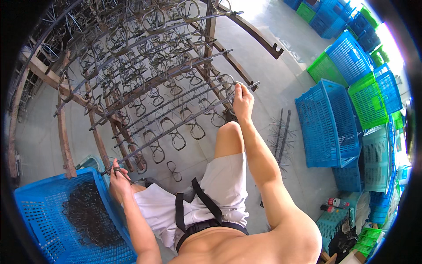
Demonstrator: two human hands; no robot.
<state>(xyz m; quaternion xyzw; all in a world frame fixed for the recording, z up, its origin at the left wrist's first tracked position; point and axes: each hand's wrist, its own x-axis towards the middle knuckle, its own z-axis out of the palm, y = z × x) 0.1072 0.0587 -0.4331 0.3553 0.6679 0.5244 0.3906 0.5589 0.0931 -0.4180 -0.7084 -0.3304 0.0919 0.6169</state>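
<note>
A long thin metal rod [202, 114] slants across in front of me, with several dark eyeglass frames [175, 134] hanging below it. My right hand [243, 103] is closed around the rod near its far right end, beside another eyeglass frame [226, 83]. At the rod's near left end my left hand [121, 178] is closed, with a dark loop showing at its fingers. What that loop belongs to is too small to make out. One loose eyeglass frame [174, 170] appears lower down, near my shorts.
A brown metal rack [66, 136] bears more rods crowded with eyeglass frames. By my left arm stands a blue basket [33, 193] holding a dark tangled heap [92, 213]. Bare rods with thin wires [283, 136] lie on the floor at right, near stacked blue [316, 127] and green crates [367, 99].
</note>
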